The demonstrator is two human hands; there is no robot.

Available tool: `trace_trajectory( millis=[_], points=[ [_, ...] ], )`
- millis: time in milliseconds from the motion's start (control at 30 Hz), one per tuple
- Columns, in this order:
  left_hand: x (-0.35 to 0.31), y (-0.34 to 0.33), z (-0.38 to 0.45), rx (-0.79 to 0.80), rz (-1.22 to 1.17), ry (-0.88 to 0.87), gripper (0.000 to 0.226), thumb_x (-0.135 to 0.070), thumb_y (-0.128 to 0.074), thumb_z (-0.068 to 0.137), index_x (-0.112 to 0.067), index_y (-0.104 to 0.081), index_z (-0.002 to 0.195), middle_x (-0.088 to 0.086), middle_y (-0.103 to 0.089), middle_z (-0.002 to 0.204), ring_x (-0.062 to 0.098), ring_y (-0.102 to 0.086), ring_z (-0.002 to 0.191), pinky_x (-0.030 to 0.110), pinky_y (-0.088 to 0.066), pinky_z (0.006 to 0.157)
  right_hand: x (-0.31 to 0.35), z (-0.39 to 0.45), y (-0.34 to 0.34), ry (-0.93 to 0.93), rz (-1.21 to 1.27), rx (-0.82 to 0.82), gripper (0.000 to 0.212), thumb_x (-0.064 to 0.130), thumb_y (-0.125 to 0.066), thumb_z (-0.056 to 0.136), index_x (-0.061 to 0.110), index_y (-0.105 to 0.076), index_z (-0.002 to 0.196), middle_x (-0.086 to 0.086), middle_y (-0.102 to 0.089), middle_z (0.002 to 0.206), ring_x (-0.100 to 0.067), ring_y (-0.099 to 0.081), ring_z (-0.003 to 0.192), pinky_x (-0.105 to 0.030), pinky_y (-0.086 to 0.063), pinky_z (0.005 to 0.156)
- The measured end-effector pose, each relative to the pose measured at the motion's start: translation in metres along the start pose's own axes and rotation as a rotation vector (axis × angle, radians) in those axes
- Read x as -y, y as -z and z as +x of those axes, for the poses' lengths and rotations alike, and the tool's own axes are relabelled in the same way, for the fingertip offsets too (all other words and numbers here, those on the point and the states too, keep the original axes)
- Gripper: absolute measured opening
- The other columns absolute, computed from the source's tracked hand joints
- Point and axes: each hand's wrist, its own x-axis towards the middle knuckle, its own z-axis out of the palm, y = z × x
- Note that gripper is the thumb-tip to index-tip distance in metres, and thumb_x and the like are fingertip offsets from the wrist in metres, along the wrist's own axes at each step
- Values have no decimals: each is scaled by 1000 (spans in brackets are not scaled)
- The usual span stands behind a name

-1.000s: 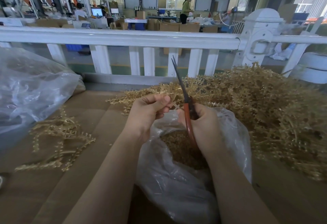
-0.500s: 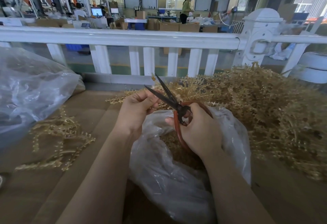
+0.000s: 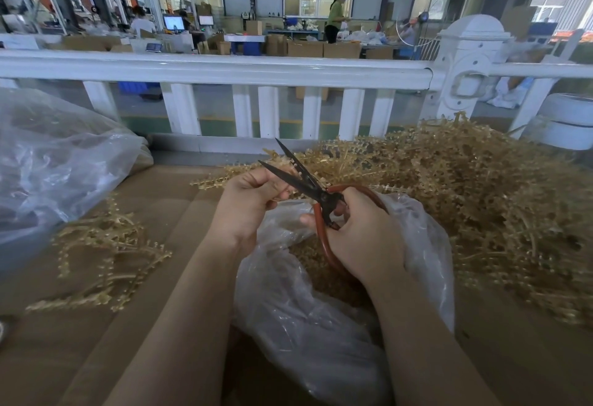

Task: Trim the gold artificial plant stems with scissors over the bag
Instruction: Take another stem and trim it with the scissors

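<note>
My right hand (image 3: 362,238) grips the red-handled scissors (image 3: 316,192); their dark blades are spread apart and point up and left. My left hand (image 3: 250,200) pinches a gold stem (image 3: 282,189) between the blades, just above the clear plastic bag (image 3: 321,325). The bag sits open in front of me, with gold cut pieces (image 3: 324,280) inside it.
A big heap of gold stems (image 3: 481,200) fills the right of the cardboard-covered table (image 3: 80,341). A small pile of gold stems (image 3: 102,255) lies at the left, beside a large clear bag (image 3: 54,165). A white railing (image 3: 244,72) runs along the far edge.
The scissors swung from upright and closed to leaning left with blades spread around the stem. My left hand shifted slightly up and left with the stem.
</note>
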Motion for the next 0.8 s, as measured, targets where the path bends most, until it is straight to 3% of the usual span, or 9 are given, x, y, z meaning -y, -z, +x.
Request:
trace_trajectory(
  millis=[233, 433, 600, 800],
  points=[
    [-1, 0, 0, 34, -64, 39, 40, -9, -58, 95, -25, -74, 62, -7, -66, 68, 4, -53, 64, 21, -38, 64, 3, -2, 3, 1, 10, -66, 57, 84, -51, 71, 28, -55, 78, 23, -51, 67, 9, -44, 61, -17, -35, 54],
    [-1, 1, -1, 64, -120, 44, 36, -9, -58, 94, -23, -75, 66, -6, -66, 69, 4, -56, 64, 15, -42, 61, 3, -4, 4, 36, 10, -91, 60, 84, -51, 72, 25, -59, 77, 20, -51, 63, 9, -43, 58, -11, -33, 53],
    [-1, 3, 0, 60, -114, 54, 33, -12, -59, 93, -23, -76, 67, -6, -66, 69, 3, -56, 64, 19, -40, 63, 4, -6, 4, 73, 51, -130, 59, 85, -48, 72, 27, -55, 70, 21, -46, 56, 8, -43, 54, -9, -28, 51],
    [-2, 4, -1, 95, -92, 43, 15, -23, -64, 82, -21, -75, 72, -7, -65, 70, 3, -55, 65, 17, -40, 63, 7, -7, 6, 89, 58, -167, 50, 83, -53, 73, 39, -32, 62, 24, -37, 50, 10, -37, 47, -8, -21, 47]
  ],
)
